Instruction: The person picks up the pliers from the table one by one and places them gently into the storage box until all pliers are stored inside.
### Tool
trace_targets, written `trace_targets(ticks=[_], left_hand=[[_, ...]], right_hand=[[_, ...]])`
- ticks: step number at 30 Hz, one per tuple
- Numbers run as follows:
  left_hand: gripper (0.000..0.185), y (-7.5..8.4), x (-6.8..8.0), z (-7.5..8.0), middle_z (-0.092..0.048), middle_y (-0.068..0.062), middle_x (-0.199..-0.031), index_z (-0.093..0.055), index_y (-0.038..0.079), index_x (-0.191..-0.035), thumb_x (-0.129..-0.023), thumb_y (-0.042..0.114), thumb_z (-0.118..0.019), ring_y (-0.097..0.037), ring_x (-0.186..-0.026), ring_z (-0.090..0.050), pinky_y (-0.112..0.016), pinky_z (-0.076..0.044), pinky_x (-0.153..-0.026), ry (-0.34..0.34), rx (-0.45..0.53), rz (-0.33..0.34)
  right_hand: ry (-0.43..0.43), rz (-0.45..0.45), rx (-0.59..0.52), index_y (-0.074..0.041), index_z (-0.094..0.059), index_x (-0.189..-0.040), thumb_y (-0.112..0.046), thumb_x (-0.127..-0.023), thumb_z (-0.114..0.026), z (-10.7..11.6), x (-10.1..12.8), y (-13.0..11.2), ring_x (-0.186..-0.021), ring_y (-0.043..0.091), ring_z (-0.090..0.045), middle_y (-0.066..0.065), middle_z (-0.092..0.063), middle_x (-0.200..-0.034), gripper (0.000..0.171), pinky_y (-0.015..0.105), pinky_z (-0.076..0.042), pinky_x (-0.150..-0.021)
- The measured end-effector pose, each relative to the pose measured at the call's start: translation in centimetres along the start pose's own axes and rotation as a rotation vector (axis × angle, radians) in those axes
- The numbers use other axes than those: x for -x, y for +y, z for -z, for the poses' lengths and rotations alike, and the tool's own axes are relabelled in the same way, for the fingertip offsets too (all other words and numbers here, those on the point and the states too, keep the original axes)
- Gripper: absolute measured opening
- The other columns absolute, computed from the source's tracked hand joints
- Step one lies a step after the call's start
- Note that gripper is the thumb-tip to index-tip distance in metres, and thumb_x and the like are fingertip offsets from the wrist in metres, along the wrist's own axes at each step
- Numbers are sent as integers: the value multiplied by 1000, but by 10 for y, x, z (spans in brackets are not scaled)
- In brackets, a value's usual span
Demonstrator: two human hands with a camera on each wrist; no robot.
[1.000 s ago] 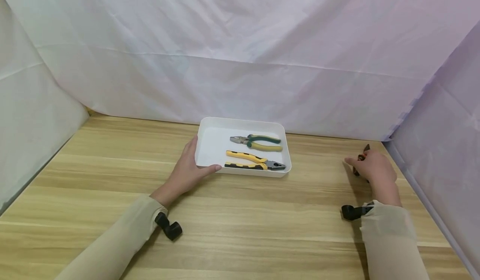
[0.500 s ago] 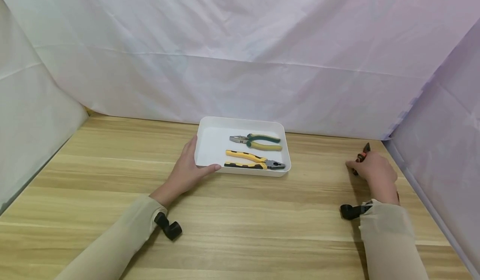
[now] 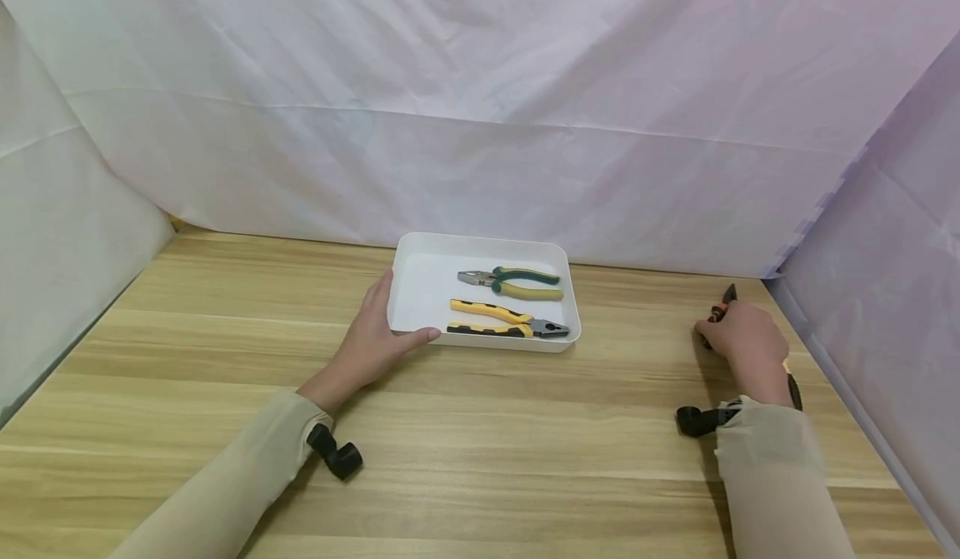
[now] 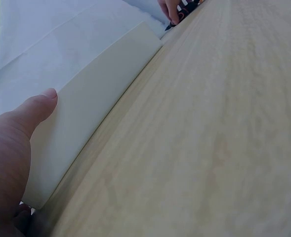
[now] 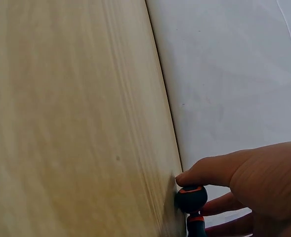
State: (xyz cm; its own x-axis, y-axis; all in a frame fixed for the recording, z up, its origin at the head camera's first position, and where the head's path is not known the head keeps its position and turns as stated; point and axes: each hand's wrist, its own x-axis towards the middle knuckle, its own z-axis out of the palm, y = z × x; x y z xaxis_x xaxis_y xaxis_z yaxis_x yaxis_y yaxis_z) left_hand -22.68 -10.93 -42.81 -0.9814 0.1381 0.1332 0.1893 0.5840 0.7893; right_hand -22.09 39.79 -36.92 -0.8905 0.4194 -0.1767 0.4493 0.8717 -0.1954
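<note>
A white tray (image 3: 420,292) stands at the back middle of the table. In it lie pliers with green and yellow handles (image 3: 527,291) and, nearer the front wall, pliers with yellow and black handles (image 3: 491,311). My left hand (image 3: 367,346) rests round the tray's front left corner, fingers along the left side and thumb straight against the front wall (image 4: 93,106). At the far right, my right hand (image 3: 750,342) pinches dark pliers with red and black handles (image 5: 192,200); their pointed tip sticks out past the fingers. The hand hides much of them.
A wooden table (image 3: 525,459) reaches up to white cloth walls (image 3: 487,176) at the back and sides. Beside my right wrist shows part of a black and yellowish thing (image 3: 795,392); too little of it is visible to tell its kind.
My right hand has shifted slightly left, pliers still in its fingers. The black and yellowish thing beside the wrist has come into sight. My left hand and the tray have stayed put.
</note>
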Motion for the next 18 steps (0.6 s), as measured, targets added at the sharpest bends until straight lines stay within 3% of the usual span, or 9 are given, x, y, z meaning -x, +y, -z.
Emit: trace_targets(ticks=[5,14,18], left_hand=[[126,-1,0,0,-15,-17,-169,-5,9,-164,-77,54,-84,-37,-155,-21,-59,-24,-124,0,5,-7],[126,1,0,1,-14,-19,-169,-4,7,-163,-78,54,-83,-39,-156,-20,-60,-23,-124,-4,-15,9],[126,2,0,1,-13,-19,-169,-4,7,-163,-78,54,-83,-39,-156,-19,-60,-22,-125,-7,-10,11]], right_hand=[[20,6,-23,-2,-61,-97,-39,-91,-57,-1,0,0,-69,29,-57,25,-62,-94,38,40,-46,-55],[27,14,-26,0,-62,-120,-44,-88,-61,0,1,0,-75,32,-60,29,-62,-107,54,43,-46,-56],[20,20,-42,-3,-63,-114,-44,-86,-62,0,2,1,-74,29,-58,25,-63,-104,50,41,-45,-56]])
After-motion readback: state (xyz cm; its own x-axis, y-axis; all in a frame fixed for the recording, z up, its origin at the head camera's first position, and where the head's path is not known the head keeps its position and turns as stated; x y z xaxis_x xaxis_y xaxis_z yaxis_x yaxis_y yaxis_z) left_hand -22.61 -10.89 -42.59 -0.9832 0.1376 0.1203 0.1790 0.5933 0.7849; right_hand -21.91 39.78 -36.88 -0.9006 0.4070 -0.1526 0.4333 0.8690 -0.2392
